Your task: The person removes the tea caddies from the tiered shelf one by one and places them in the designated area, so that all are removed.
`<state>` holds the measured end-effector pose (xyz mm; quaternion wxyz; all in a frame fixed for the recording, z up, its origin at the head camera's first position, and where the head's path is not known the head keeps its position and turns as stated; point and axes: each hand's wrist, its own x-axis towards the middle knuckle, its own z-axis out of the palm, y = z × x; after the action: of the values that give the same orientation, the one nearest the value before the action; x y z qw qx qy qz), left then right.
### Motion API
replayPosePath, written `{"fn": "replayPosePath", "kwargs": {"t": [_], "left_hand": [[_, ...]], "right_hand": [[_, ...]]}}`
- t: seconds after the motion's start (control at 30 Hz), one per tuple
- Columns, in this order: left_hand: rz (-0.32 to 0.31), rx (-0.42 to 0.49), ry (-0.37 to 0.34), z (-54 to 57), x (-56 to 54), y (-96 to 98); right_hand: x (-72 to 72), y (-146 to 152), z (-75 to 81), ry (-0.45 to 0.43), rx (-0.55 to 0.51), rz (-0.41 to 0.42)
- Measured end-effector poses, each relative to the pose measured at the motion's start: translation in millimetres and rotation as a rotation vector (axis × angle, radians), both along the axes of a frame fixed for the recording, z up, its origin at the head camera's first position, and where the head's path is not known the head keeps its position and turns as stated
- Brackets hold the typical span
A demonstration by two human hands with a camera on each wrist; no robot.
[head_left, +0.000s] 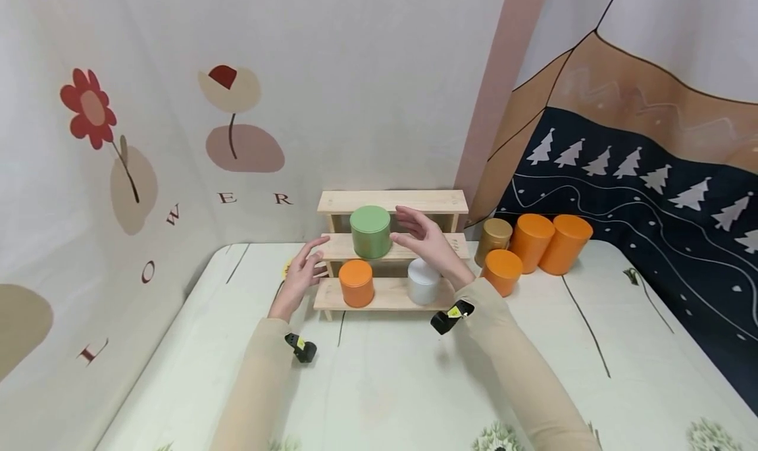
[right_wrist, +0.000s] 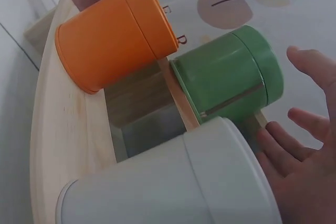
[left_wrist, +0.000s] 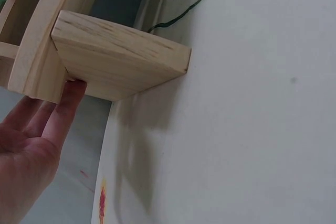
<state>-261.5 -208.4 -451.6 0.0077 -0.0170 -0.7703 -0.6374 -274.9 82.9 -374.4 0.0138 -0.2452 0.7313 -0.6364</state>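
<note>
On the middle step of a three-tier wooden stand [head_left: 391,294] is a green lidded tin [head_left: 371,232]. My right hand [head_left: 428,240] is just right of it, fingers spread and apart from the tin in the right wrist view. Below that hand, a white tin [head_left: 423,283] stands on the lowest step, and an orange tin [head_left: 356,284] stands farther left on the same step. My left hand [head_left: 301,276] is at the stand's left end. Its fingertips touch the wooden side there, as the left wrist view shows, and its fingers are fairly straight.
To the right of the stand, several tins are grouped on the white cloth: a gold tin [head_left: 494,239], a short orange tin [head_left: 502,272] and taller orange tins [head_left: 565,243]. A printed curtain [head_left: 367,108] hangs right behind the stand.
</note>
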Motion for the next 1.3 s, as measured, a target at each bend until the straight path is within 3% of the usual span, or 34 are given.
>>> {"fn": "replayPosePath", "kwargs": {"t": [0.47,0.83,1.3], "left_hand": [[0.001,-0.003,-0.006,-1.1,-1.3,-1.2],[0.001,-0.014,-0.014,-2.2,-1.4,-2.1],[0.001,-0.006,-0.016,-2.6,-1.8,-2.4]], "right_hand": [[-11.7,-26,5.0,-0.049,0.082,0.077],[-18.4,-31,0.0,-0.098,0.085,0.063],[-12.2,-19,0.7,-0.051,0.057,0.018]]}}
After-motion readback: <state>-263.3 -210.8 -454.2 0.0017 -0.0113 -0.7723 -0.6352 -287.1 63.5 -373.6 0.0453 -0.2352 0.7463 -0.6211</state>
